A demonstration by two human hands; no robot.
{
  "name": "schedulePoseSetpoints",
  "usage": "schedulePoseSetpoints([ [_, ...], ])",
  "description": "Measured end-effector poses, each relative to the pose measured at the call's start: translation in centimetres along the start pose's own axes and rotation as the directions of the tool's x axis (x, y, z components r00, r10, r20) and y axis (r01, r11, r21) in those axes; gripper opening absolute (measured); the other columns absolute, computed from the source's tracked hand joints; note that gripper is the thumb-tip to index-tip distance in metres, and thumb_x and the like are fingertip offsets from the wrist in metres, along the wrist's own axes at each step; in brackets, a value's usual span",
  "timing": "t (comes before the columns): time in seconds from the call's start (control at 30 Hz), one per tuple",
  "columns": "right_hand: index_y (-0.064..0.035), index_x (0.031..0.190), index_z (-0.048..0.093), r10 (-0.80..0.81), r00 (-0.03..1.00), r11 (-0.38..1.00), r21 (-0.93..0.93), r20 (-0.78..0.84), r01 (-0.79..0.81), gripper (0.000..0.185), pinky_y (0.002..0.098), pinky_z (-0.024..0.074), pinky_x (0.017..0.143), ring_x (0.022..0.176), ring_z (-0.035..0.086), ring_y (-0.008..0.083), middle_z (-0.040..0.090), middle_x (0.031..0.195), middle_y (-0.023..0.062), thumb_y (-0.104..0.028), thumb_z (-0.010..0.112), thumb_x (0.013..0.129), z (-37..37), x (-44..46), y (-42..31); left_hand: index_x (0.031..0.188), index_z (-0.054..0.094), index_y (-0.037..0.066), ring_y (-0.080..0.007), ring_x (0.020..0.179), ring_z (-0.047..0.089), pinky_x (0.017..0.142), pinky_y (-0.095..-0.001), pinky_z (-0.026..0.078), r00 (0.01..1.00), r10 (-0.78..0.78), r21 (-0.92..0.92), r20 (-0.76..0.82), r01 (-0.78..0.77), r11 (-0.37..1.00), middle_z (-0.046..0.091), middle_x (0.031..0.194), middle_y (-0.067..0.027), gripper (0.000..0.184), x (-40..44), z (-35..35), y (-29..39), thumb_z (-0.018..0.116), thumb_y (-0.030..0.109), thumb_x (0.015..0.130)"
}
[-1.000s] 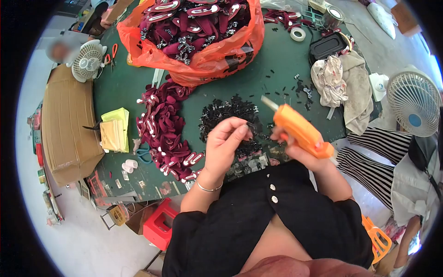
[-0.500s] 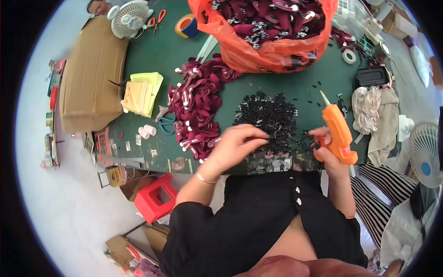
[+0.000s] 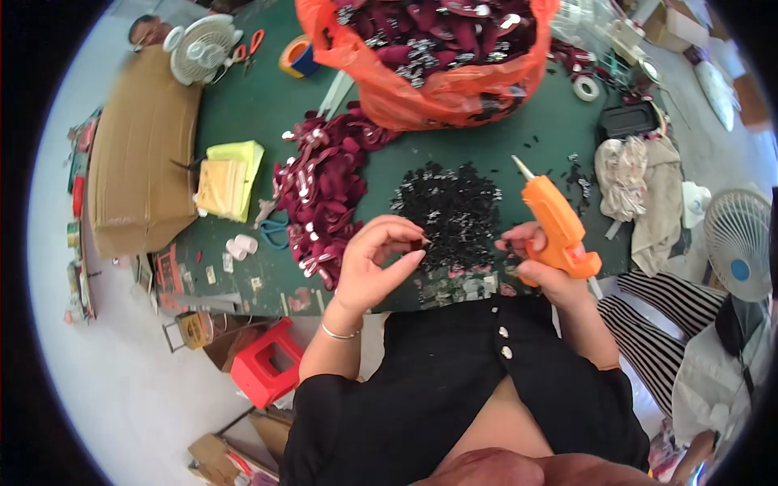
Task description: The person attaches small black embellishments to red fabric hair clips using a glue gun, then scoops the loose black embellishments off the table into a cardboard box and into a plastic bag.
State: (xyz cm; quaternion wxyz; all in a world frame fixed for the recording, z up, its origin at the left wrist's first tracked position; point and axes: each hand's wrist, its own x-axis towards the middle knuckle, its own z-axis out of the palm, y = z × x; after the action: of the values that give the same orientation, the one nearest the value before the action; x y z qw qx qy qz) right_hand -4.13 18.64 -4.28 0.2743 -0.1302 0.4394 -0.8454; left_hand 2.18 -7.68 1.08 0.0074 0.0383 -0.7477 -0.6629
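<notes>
My left hand (image 3: 374, 261) is at the left edge of a pile of small black pieces with shiny bits (image 3: 450, 212). Its thumb and fingers curl around a small dark piece (image 3: 421, 243), too small to make out clearly. In my right hand (image 3: 553, 271) is an orange glue gun (image 3: 556, 220), its pale nozzle pointing up and away from me. Near the fingertips of that hand there is something small and black. Left of the pile lies a heap of maroon fabric hair clips (image 3: 324, 185) with shiny metal parts.
A red plastic bag (image 3: 454, 101) full of maroon clips stands at the back. Around the green table (image 3: 267, 105) are a cardboard box (image 3: 146, 154), yellow paper (image 3: 243, 166), blue-handled scissors (image 3: 275, 235), a tape roll (image 3: 585, 88), cloths (image 3: 656, 194) and a small fan (image 3: 203, 49). A person sits beyond the box.
The whole view has shifted a little. My left hand has moved left from over the black pile, with its fingers now turned toward it. The glue gun has come slightly closer to the pile.
</notes>
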Motion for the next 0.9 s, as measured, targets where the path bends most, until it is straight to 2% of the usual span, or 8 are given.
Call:
schedulePoseSetpoints([
  [0.07,-0.0083,0.095,0.045,-0.014,1.0,1.0,-0.021,-0.002,0.014,0.035,0.0439,0.0433,0.098,0.11,0.057,0.0324,0.055,0.115,0.0184,0.004,0.069,0.073,0.6,0.1,-0.6,0.099,0.06,-0.005,-0.0202,0.095,0.063,0.083,-0.0283,0.053,0.991,0.103,-0.171,0.089,-0.087,0.982,0.055,0.108,-0.0104,0.015,0.6,1.5,-1.3,0.056,-0.011,0.085],
  [0.17,-0.0064,0.094,0.044,-0.154,0.988,0.976,-0.162,-0.026,0.148,0.037,0.0378,0.0472,0.094,0.109,0.059,0.0285,0.056,0.116,0.0183,0.01,0.07,0.074,1.3,0.3,-1.5,0.125,0.047,-0.001,-0.0236,0.104,0.063,0.087,-0.0309,0.053,0.998,0.056,-0.285,-0.018,-0.059,0.957,0.047,0.122,-0.0117,0.044,1.7,5.7,0.0,0.057,-0.014,0.084],
  [0.27,-0.0053,0.094,0.045,-0.238,0.967,0.883,-0.435,-0.088,0.178,0.04,0.0356,0.048,0.092,0.105,0.059,0.0228,0.057,0.117,0.0182,0.011,0.073,0.072,1.6,0.0,-2.3,0.132,0.042,-0.002,-0.0214,0.101,0.063,0.089,-0.0284,0.051,0.997,-0.058,-0.491,0.045,0.073,0.868,0.056,0.111,-0.0117,0.051,2.5,7.5,-0.6,0.058,-0.013,0.084],
  [0.33,-0.0058,0.093,0.045,-0.312,0.947,0.744,-0.641,-0.083,0.189,0.04,0.0352,0.0486,0.09,0.105,0.059,0.0226,0.058,0.115,0.018,0.008,0.076,0.071,1.6,0.0,-2.3,0.129,0.045,-0.002,-0.0179,0.1,0.063,0.088,-0.026,0.051,0.992,-0.092,-0.472,0.081,0.119,0.873,0.062,0.103,-0.0105,0.048,2.9,8.1,-1.2,0.06,-0.011,0.085],
  [0.37,0.0007,0.104,0.059,-0.512,0.856,0.615,-0.727,-0.074,0.305,0.042,0.0294,0.0517,0.074,0.084,0.065,0.0206,0.066,0.099,0.0106,-0.009,0.082,0.07,1.9,0.5,-2.1,0.121,0.052,-0.004,-0.0145,0.097,0.063,0.085,-0.0247,0.051,0.992,-0.11,-0.426,0.065,0.127,0.896,0.065,0.102,-0.0097,0.038,2.9,8.5,-1.5,0.062,-0.008,0.085],
  [0.5,0.0004,0.102,0.059,-0.574,0.819,0.439,-0.845,-0.001,0.307,0.04,0.0336,0.0511,0.073,0.083,0.064,0.028,0.065,0.095,0.0125,-0.009,0.081,0.07,2.2,0.8,-2.2,0.108,0.061,-0.003,-0.0126,0.095,0.063,0.081,-0.0241,0.053,0.984,-0.166,-0.359,0.063,0.177,0.916,0.065,0.105,-0.0076,0.025,2.5,9.3,-1.3,0.064,-0.008,0.083],
  [0.6,0.0015,0.109,0.06,-0.629,0.768,0.297,-0.876,0.12,0.38,0.045,0.0304,0.0527,0.071,0.082,0.065,0.0237,0.065,0.098,0.0124,-0.009,0.081,0.07,1.3,1.1,-1.8,0.108,0.058,-0.005,-0.0142,0.094,0.064,0.083,-0.0269,0.052,0.995,-0.083,-0.272,0.055,0.095,0.957,0.064,0.102,-0.0079,0.026,2.4,9.6,-1.9,0.058,-0.013,0.083],
  [0.9,0.0012,0.107,0.059,-0.64,0.757,0.28,-0.878,0.13,0.388,0.044,0.0319,0.0523,0.069,0.08,0.065,0.025,0.065,0.096,0.0118,-0.009,0.081,0.07,1.3,1.6,-1.6,0.103,0.061,-0.006,-0.0121,0.091,0.063,0.08,-0.0239,0.053,0.998,-0.067,-0.219,0.015,0.069,0.973,0.059,0.098,-0.0061,0.026,2.2,9.7,-2.1,0.062,-0.013,0.078],
])
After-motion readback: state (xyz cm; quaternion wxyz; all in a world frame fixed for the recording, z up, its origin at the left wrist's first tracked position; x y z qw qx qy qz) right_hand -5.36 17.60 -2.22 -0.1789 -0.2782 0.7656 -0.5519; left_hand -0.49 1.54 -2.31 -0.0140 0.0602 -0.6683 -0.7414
